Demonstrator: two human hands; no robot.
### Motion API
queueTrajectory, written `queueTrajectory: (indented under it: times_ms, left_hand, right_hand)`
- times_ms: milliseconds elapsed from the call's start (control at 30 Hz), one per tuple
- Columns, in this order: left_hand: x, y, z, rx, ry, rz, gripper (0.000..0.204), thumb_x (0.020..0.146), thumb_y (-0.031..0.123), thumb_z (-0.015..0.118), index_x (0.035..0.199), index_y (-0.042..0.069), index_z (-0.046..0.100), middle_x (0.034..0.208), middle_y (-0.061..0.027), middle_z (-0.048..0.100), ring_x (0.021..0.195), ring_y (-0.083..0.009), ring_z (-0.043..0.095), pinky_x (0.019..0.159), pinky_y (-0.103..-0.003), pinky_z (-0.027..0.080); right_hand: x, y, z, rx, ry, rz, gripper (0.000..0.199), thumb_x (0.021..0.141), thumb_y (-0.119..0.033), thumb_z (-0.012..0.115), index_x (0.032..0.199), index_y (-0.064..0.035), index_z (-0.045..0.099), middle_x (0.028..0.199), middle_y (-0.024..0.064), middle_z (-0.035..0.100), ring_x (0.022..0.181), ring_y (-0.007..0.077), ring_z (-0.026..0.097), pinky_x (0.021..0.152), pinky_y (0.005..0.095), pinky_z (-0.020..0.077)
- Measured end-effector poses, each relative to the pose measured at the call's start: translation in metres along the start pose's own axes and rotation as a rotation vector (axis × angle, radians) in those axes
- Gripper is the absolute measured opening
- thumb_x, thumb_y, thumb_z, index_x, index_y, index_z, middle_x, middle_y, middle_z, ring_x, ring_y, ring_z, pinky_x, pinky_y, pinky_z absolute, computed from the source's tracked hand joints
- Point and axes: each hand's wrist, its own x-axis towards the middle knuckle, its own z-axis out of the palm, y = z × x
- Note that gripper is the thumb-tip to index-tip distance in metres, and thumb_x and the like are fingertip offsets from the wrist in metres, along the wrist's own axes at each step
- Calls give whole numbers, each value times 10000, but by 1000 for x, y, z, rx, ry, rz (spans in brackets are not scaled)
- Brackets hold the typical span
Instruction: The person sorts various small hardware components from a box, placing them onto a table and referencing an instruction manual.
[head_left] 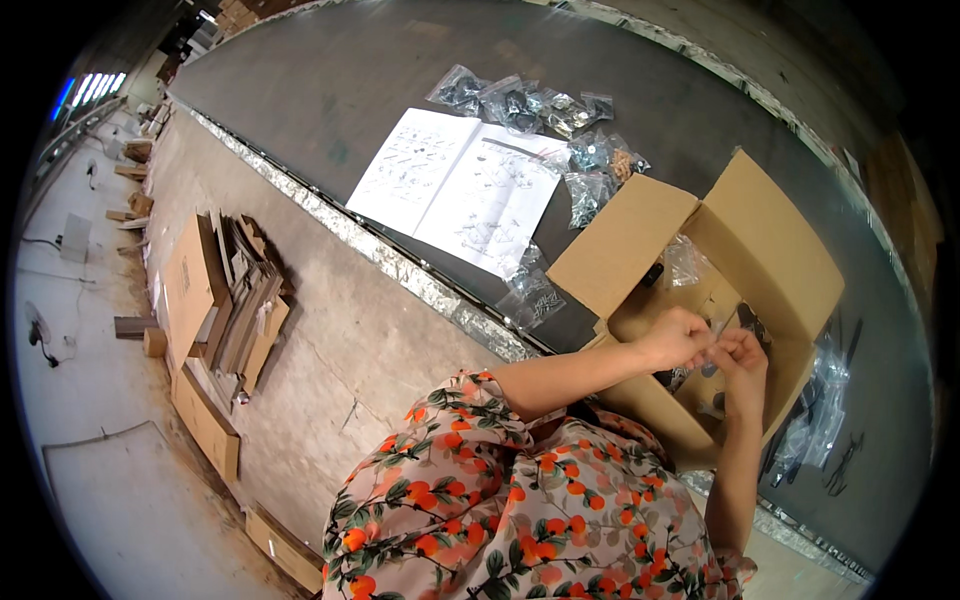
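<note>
Over an open cardboard box, my left hand and my right hand meet with fingertips pinched together. Between them is a small clear plastic bag, mostly covered by the fingers, so its contents cannot be made out. Inside the box lie another clear bag and some dark parts, partly hidden by my hands. To the left, an open instruction booklet with line drawings lies flat on the dark conveyor belt.
Several clear bags of small hardware lie beyond the booklet, and one bag sits near the belt's edge. Plastic-wrapped long parts and black pieces lie right of the box. Flattened cartons are stacked on the floor at left.
</note>
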Motion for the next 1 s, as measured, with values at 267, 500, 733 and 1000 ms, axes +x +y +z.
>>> queueTrajectory:
  times_ms: [267, 500, 733, 1000]
  left_hand:
    - [-1, -7, 2, 405, 232, 339, 143, 695, 132, 580, 707, -11, 585, 599, -124, 580, 539, -205, 575, 519, -295, 454]
    - [-4, -7, 5, 578, 245, 393, 142, 662, 163, 564, 640, 23, 561, 597, -144, 564, 575, -306, 562, 527, -369, 441]
    - [-11, 2, 6, 655, 129, 319, 160, 644, 143, 572, 769, 45, 553, 800, -147, 574, 735, -304, 554, 619, -385, 434]
    - [-18, 14, 13, 833, 111, 775, 847, 519, 143, 699, 1241, 30, 271, 1103, -188, 434, 1093, -361, 349, 953, -423, 240]
  right_hand:
    - [-3, 4, -6, -153, 229, -178, 194, 747, 31, 533, 935, 1, 500, 744, 39, 531, 616, 86, 497, 565, 216, 409]
    - [-7, 0, 10, -686, 180, -332, 282, 710, 29, 555, 984, -19, 509, 784, 96, 531, 610, 156, 528, 543, 259, 440]
    - [-6, 0, 1, -812, 195, -315, 138, 705, 26, 540, 838, 4, 566, 681, 124, 551, 541, 166, 524, 530, 280, 431]
    - [-17, -22, 3, -307, 39, -63, 171, 753, 58, 442, 882, 38, 553, 723, 39, 579, 588, 62, 509, 543, 206, 421]
